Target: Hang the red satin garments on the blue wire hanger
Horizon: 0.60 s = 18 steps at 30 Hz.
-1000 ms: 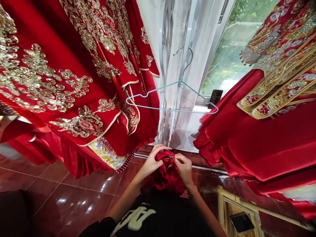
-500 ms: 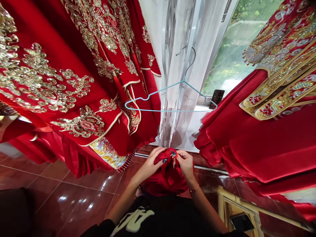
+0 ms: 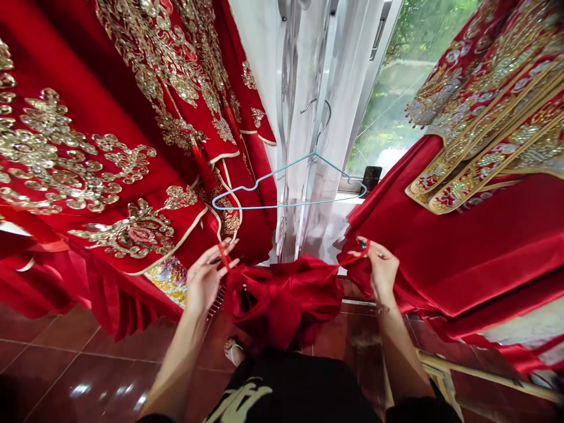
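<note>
Above the glossy red floor tiles (image 3: 88, 364), we hold a crumpled red satin garment (image 3: 282, 305) between both hands. Our left hand (image 3: 205, 279) is partly open, with a narrow red strap (image 3: 224, 256) pinched between its fingers. Our right hand (image 3: 383, 271) is nearly closed, pinching a second red strap (image 3: 362, 248). A gold-embroidered red gown (image 3: 110, 147) hangs to our left, and a matching red robe (image 3: 462, 252) to our right. Between them, a blue wire hanger (image 3: 286, 189) hangs before a sheer white curtain (image 3: 335, 117).
</note>
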Each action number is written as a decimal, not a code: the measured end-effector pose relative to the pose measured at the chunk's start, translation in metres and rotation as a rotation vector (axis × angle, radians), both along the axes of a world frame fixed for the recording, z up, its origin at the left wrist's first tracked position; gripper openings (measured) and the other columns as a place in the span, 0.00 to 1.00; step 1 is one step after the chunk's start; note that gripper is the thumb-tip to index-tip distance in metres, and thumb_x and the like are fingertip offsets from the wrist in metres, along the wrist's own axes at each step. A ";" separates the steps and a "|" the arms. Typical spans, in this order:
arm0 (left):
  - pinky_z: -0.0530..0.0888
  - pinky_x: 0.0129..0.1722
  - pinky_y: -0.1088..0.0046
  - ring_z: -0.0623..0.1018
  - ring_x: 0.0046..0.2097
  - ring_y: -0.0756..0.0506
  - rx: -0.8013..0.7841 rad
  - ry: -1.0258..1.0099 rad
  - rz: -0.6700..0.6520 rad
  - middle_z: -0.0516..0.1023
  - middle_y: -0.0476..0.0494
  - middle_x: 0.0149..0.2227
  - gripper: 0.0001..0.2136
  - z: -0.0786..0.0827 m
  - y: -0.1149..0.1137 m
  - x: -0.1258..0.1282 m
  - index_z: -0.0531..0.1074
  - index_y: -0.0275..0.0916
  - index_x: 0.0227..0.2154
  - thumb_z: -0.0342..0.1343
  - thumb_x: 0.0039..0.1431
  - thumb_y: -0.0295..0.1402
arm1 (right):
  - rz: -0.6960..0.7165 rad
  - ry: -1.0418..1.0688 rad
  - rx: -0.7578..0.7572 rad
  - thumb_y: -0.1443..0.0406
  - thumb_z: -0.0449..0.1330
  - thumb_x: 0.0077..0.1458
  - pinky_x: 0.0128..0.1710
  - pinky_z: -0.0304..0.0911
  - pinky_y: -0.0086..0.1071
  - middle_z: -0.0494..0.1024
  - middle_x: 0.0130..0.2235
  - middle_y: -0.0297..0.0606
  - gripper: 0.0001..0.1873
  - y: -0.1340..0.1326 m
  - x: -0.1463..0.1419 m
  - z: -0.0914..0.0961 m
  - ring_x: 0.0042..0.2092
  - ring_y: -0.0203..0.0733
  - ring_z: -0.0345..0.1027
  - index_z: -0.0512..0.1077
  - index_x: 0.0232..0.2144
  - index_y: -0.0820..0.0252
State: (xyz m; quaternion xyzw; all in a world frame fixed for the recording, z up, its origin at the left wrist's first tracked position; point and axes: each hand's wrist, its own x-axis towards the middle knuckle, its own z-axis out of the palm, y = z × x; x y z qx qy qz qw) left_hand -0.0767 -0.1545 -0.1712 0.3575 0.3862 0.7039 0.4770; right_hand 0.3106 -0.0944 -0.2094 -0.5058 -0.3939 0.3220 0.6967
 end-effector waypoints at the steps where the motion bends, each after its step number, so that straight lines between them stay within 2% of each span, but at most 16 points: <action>1: 0.82 0.46 0.59 0.76 0.60 0.33 0.040 0.042 0.058 0.77 0.35 0.58 0.16 0.007 0.001 -0.007 0.82 0.39 0.43 0.62 0.49 0.30 | 0.006 -0.034 0.032 0.57 0.70 0.47 0.43 0.77 0.44 0.85 0.45 0.46 0.20 0.010 0.015 0.005 0.38 0.48 0.81 0.81 0.42 0.60; 4: 0.83 0.45 0.60 0.73 0.63 0.32 0.153 0.100 0.150 0.76 0.37 0.60 0.17 0.029 0.010 -0.015 0.82 0.41 0.44 0.62 0.49 0.30 | 0.095 -0.133 0.110 0.56 0.73 0.44 0.55 0.72 0.48 0.79 0.56 0.47 0.27 0.045 0.048 0.022 0.50 0.51 0.79 0.79 0.47 0.58; 7: 0.84 0.42 0.61 0.73 0.63 0.32 0.231 0.099 0.157 0.76 0.38 0.60 0.16 0.046 0.020 -0.010 0.82 0.42 0.44 0.61 0.52 0.37 | 0.200 -0.200 0.164 0.54 0.74 0.42 0.61 0.68 0.49 0.75 0.61 0.47 0.31 0.084 0.066 0.039 0.53 0.52 0.78 0.76 0.49 0.56; 10: 0.84 0.42 0.61 0.74 0.62 0.32 0.266 0.114 0.161 0.76 0.37 0.60 0.18 0.054 0.027 0.000 0.81 0.42 0.44 0.60 0.57 0.47 | 0.281 -0.266 0.176 0.51 0.74 0.40 0.62 0.66 0.49 0.75 0.61 0.47 0.33 0.121 0.074 0.054 0.56 0.53 0.76 0.75 0.48 0.55; 13: 0.84 0.43 0.58 0.75 0.61 0.32 0.293 0.149 0.166 0.76 0.35 0.60 0.22 0.058 0.031 0.006 0.80 0.42 0.45 0.59 0.57 0.53 | 0.367 -0.306 0.185 0.46 0.74 0.37 0.62 0.66 0.49 0.76 0.60 0.47 0.36 0.148 0.076 0.068 0.58 0.53 0.74 0.74 0.47 0.54; 15: 0.83 0.44 0.57 0.75 0.61 0.32 0.304 0.171 0.174 0.76 0.34 0.60 0.24 0.061 0.035 0.006 0.80 0.41 0.46 0.59 0.57 0.54 | 0.436 -0.335 0.183 0.47 0.75 0.36 0.62 0.66 0.48 0.78 0.58 0.45 0.36 0.157 0.074 0.080 0.57 0.52 0.75 0.75 0.46 0.54; 18: 0.83 0.44 0.57 0.75 0.61 0.32 0.311 0.204 0.206 0.76 0.35 0.60 0.24 0.069 0.043 0.001 0.80 0.42 0.45 0.60 0.56 0.55 | 0.498 -0.390 0.193 0.53 0.76 0.35 0.61 0.67 0.47 0.82 0.50 0.44 0.31 0.156 0.067 0.103 0.55 0.52 0.76 0.76 0.43 0.56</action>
